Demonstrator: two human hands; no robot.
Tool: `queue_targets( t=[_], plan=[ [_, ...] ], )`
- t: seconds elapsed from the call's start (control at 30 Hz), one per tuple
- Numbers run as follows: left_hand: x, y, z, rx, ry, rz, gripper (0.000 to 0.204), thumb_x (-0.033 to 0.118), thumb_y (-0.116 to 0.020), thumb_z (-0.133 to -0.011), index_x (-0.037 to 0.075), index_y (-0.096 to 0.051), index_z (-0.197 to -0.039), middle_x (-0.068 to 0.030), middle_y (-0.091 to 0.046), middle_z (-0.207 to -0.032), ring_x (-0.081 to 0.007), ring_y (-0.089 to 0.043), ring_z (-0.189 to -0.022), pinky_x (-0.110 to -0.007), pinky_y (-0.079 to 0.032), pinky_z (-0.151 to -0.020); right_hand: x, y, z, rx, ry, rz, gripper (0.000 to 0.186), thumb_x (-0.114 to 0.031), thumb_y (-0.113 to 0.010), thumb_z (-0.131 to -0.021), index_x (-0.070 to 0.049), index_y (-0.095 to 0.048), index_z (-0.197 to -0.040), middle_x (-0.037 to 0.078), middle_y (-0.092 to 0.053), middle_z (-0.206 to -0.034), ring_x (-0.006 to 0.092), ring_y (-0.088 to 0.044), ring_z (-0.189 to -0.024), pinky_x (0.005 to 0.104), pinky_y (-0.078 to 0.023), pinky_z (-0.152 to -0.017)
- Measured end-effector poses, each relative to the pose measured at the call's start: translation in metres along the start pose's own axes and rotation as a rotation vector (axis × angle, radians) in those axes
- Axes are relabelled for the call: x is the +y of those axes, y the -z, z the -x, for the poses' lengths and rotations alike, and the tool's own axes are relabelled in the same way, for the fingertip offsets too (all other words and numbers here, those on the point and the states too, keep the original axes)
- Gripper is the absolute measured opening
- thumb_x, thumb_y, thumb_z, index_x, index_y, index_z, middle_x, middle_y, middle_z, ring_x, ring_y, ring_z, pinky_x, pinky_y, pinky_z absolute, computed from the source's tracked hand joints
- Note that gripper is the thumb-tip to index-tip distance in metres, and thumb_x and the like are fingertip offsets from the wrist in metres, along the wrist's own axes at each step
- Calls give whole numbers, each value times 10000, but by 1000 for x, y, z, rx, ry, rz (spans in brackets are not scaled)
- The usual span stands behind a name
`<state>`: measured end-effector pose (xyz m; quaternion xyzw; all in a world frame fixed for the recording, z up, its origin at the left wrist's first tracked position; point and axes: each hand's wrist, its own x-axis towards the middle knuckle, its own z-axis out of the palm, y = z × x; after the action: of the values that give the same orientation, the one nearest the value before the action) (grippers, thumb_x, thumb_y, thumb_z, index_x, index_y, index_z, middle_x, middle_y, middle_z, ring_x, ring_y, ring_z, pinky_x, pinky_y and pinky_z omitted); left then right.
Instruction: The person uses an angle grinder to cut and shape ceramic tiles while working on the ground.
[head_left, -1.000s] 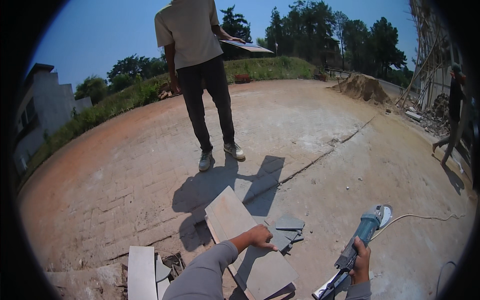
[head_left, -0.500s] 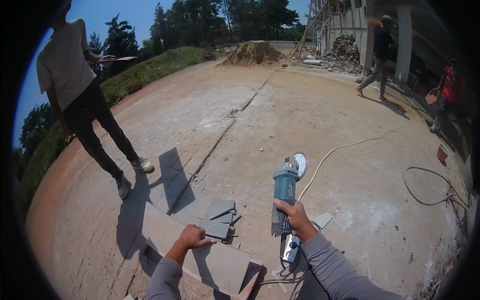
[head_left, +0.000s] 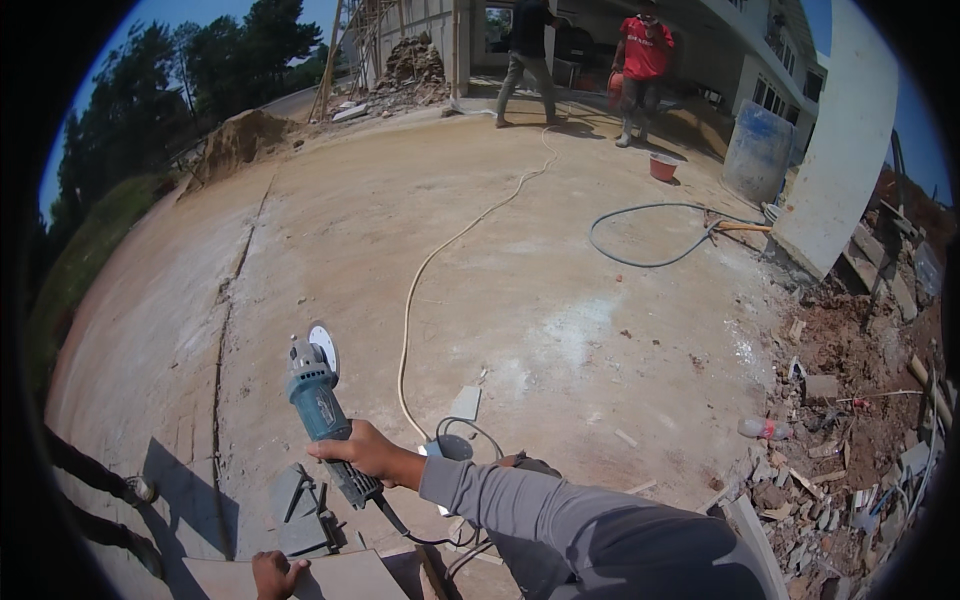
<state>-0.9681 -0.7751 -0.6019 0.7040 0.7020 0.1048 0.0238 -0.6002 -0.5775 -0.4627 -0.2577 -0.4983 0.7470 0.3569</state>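
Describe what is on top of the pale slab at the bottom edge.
On the pale slab are the left hand and a dark shadow. The surface under the hand is hidden; the frame cuts off more.

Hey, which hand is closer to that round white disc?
Right. The right hand grips the teal-and-grey angle grinder behind the round white disc at its head; the left hand is farther away, on the flat beige slab.

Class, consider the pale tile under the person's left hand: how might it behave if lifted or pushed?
The tile would probably stay stiff, as its flat face shows no sag. It may be brittle: irregular grey pieces lie just beyond it. Its broad, straight-edged shape suggests sliding rather than rolling under a push from the left hand.
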Motion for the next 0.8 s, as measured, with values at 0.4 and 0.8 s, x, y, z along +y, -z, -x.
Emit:
queue_targets(
  t=[0.4, 0.8],
  plan=[
    [8, 5, -6, 14, -19, 22, 598, 575, -725, -722, 15, -572, -579, -194, -578, -621, -404, -547, -678, -481, -404, -684, -3, 1, 4, -13, -13, 18, 349, -409, -745, -814, -107, -571, -832, -7, -534, -741, 105, -518, -631, 272, -424, -591],
    [-6, 17, 16, 26, -69, -44, 585, 618, -698, -723, 57, -590, -596, -149, -598, -620, -377, -562, -662, -459, -422, -727, -5, 3, 4, 6, -88, -42, 317, -331, -749, -839, -60, -606, -918, 0, -572, -748, 95, -555, -592, 267, -466, -540]
  ],
)
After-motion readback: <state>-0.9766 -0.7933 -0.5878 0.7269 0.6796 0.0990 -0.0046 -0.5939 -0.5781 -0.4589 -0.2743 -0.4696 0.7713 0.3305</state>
